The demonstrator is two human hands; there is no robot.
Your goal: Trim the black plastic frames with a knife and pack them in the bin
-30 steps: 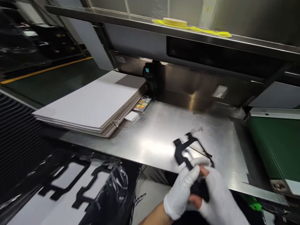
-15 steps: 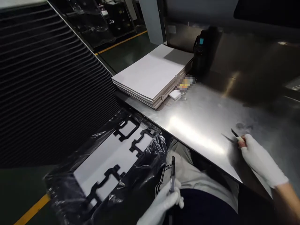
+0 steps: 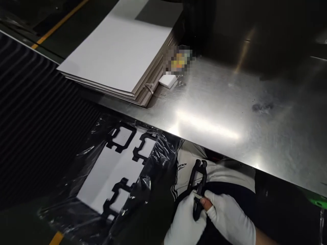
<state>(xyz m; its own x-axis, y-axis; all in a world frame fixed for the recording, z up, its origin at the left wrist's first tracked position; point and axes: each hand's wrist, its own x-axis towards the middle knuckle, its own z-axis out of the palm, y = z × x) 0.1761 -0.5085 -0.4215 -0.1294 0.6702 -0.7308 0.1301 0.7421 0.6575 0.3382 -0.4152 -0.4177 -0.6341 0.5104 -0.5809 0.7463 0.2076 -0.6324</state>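
Observation:
Both my hands wear white gloves and meet low in the view, over my lap. My left hand [image 3: 185,217] is closed around the lower part of a black plastic frame [image 3: 192,177], whose hooked end points up and away from me. My right hand [image 3: 230,214] is closed beside it, with a bare fingertip pressed against the frame. A small thin tool [image 3: 196,196] shows between the fingers; most of it is hidden. To the left, several similar black frames [image 3: 130,137] lie on a white sheet [image 3: 102,183] inside a clear plastic bag [image 3: 163,148].
A metal table [image 3: 217,92] runs along the front, its edge just beyond my lap. On it are a stack of white boards [image 3: 120,44], a small white block [image 3: 168,81] and a blurred colourful item [image 3: 180,60]. A green object [image 3: 319,202] shows at the right edge.
My right hand has come from the table to the frame in my left hand, bringing the thin tool. The frame has turned to show its opening. The view has shifted downward and nearer.

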